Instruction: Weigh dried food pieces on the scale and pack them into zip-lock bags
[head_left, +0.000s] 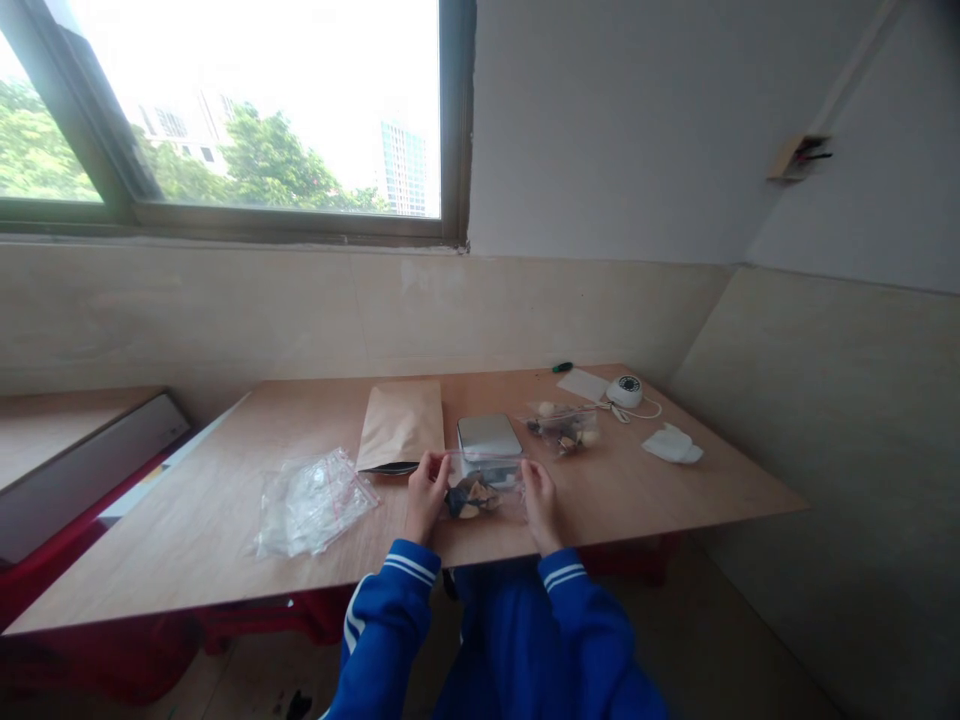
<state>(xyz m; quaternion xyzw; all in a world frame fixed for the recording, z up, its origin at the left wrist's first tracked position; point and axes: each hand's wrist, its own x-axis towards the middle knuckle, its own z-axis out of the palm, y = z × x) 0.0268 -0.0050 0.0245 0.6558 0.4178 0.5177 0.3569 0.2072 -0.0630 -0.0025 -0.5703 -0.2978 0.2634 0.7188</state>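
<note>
A clear zip bag (504,503) with dark and tan dried pieces in it is stretched between my two hands at the table's front edge. My left hand (428,487) pinches the bag's upper left corner. At the upper right corner, my right hand (541,497) grips the same bag, fingers closed. Just behind it lies a flat silver-topped scale (489,437), its front partly covered by the bag. A second filled zip bag (564,428) rests to the right of the scale.
On the wooden table (615,490), a brown paper pouch (403,425) and a pile of clear zip bags (315,502) lie at left. Toward the right are a white dome camera (625,391) with a cable, a crumpled tissue (672,444), a white sheet (583,384) and a green-handled screwdriver (562,368).
</note>
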